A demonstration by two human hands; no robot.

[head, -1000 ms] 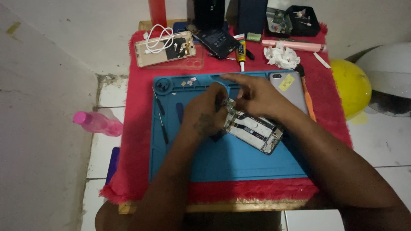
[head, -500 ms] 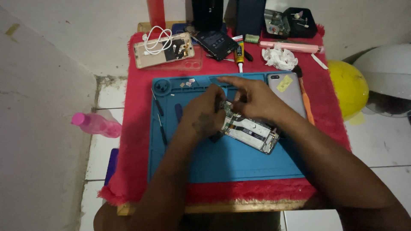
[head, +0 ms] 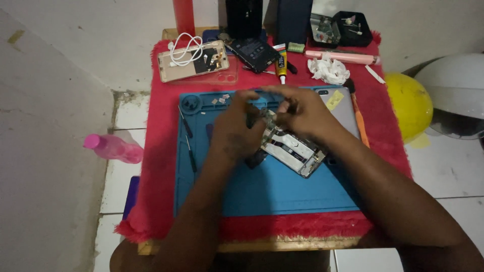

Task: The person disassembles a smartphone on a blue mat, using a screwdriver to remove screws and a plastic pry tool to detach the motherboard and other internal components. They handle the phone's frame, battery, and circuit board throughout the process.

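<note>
On blue mat, both hands, left & right, fingers pinched shut on opened phone; slip may scatter tiny screws.

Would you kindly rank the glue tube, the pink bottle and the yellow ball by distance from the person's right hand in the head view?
From the right hand:
1. Glue tube, just beyond it on the red cloth.
2. Yellow ball, off the table's right.
3. Pink bottle, on the floor far left.
</note>
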